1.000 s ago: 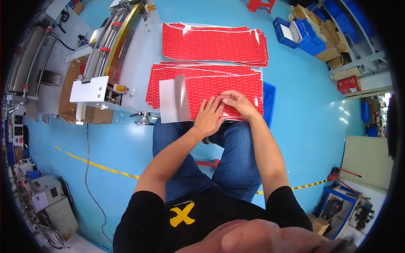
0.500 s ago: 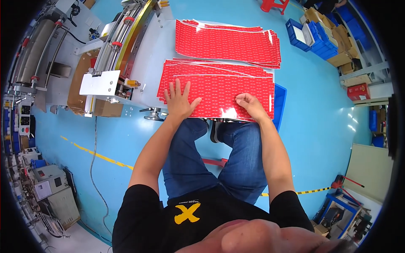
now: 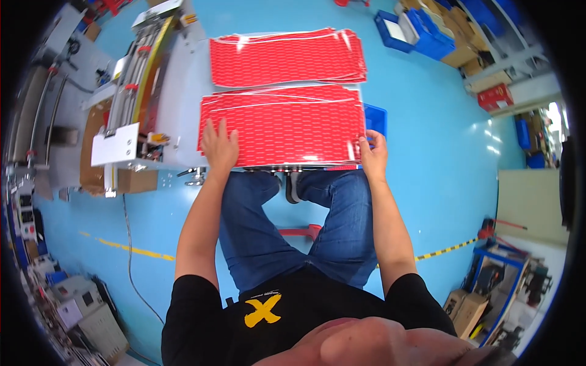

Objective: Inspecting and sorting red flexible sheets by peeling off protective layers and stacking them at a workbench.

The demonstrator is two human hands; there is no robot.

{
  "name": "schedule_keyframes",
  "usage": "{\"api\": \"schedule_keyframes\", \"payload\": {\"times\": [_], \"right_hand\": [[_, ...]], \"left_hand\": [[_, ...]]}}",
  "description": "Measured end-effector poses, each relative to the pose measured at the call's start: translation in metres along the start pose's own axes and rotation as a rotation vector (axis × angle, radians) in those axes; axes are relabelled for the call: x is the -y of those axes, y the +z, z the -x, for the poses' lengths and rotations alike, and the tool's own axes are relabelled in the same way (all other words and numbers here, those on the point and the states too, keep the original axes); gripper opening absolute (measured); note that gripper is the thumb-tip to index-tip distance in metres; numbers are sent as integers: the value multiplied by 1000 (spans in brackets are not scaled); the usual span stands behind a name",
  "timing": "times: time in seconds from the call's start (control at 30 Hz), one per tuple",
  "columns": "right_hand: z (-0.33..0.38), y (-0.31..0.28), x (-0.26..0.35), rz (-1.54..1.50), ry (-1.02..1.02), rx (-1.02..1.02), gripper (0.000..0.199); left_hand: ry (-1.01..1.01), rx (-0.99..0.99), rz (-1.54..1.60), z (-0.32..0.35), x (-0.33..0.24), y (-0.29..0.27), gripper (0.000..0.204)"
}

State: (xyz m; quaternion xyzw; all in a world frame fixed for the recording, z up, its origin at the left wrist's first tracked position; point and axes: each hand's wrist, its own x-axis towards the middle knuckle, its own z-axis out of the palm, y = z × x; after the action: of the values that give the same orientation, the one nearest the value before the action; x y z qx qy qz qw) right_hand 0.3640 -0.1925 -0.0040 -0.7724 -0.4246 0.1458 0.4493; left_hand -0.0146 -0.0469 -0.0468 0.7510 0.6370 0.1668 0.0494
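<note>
Left hand [image 3: 221,149] down on the nearer red stack [image 3: 293,131], fingers apart, right hand [image 3: 375,157] at its right edge, can't tell if it's clamped, farther red stack [image 3: 284,62] beyond, both stacks on the counter [image 3: 188,91]

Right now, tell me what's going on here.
A person's left hand rests spread on the left of the nearer stack of red sheets, while the right hand is at its right edge; whether it pinches anything is unclear. The farther red stack lies beyond, untouched. A roller machine stands to the left.
</note>
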Motion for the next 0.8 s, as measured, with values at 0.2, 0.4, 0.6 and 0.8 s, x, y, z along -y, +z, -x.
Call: {"api": "schedule_keyframes", "payload": {"times": [0.2,0.4,0.6,0.8], "right_hand": [[22,-26,-26,-181,167,346,32],[31,-14,-31,-197,160,405,19],[33,-6,-18,-206,231,383,17],[29,-7,-21,-264,270,415,15]], "left_hand": [[-60,51,-189,-5,2,7,62],[1,77,-223,-13,8,-4,63],[50,107,-214,-17,12,-14,60],[317,-68,-149,-21,-31,-24,56]]}}
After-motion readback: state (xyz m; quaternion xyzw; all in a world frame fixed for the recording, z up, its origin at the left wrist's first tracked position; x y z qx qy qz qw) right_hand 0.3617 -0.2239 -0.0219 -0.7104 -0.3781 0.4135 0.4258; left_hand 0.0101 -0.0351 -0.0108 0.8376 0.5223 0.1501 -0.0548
